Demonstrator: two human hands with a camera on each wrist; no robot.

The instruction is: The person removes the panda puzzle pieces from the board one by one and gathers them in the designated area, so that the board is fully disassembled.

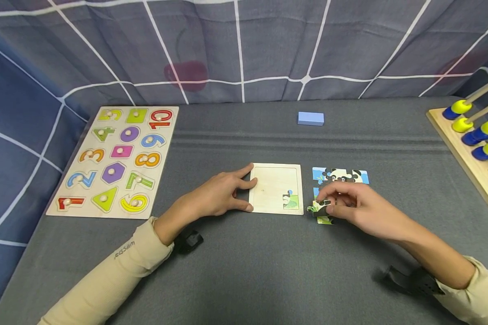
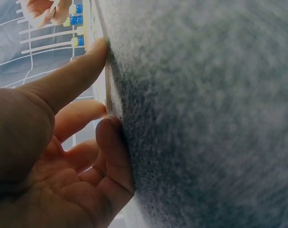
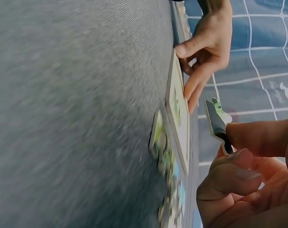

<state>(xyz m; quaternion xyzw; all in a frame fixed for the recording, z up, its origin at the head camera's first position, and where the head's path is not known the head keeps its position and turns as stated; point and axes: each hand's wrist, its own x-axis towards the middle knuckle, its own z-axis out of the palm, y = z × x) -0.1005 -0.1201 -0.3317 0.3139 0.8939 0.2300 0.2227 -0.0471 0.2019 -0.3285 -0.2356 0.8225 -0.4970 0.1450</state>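
My left hand (image 1: 217, 192) rests at the left edge of a wooden puzzle tray (image 1: 268, 180), fingers spread along its side and thumb near its lower left corner. One puzzle piece with green and blue on it (image 1: 293, 201) lies in the tray's lower right corner. Right of the tray, my right hand (image 1: 359, 207) pinches another puzzle piece (image 1: 319, 207) between thumb and fingers. In the right wrist view this held piece (image 3: 215, 118) is raised above the table and tilted. Below that hand are several panda puzzle pieces (image 1: 339, 174), partly hidden by it.
A board of knobbed numbers and shapes (image 1: 114, 167) lies at the left. A blue block (image 1: 310, 118) sits behind the tray. At the far right stands a wooden base (image 1: 467, 155) with rods and yellow and blue beads. A grid-patterned cloth (image 1: 211, 49) hangs behind.
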